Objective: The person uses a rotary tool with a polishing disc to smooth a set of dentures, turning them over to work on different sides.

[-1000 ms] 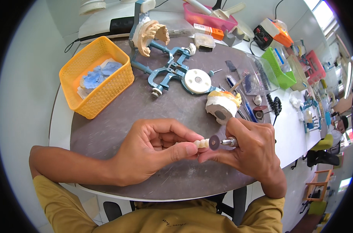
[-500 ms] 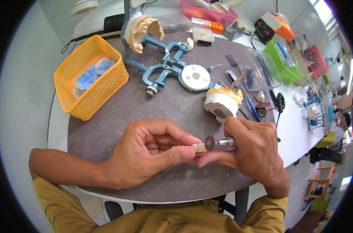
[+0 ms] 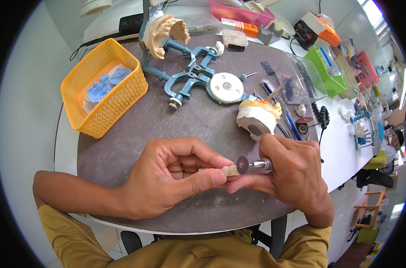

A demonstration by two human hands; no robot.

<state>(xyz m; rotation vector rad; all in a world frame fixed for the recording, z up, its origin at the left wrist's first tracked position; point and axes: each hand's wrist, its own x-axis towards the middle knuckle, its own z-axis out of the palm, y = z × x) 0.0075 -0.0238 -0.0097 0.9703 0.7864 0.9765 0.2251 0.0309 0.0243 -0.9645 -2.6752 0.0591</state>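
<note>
Left hand (image 3: 171,176) pinches the tooth strip (image 3: 230,170) — likely for steadiness; right hand (image 3: 292,172) grips the handpiece (image 3: 264,164) — disc (image 3: 242,165) at the strip's three o'clock.

To the left of the plaster model (image 3: 257,123), a wide passage is left over the bare grey mat (image 3: 185,127), bounded at its far side by the yellow basket (image 3: 116,108). Behind the model, the way is barred by the blue metal frame (image 3: 195,70) and its white disc (image 3: 218,93). On its right, access is hindered by a blue tool (image 3: 294,127) and the clear box (image 3: 318,85). Its near side is crowded by the right hand (image 3: 292,169) and rotary handpiece (image 3: 262,164).
</note>
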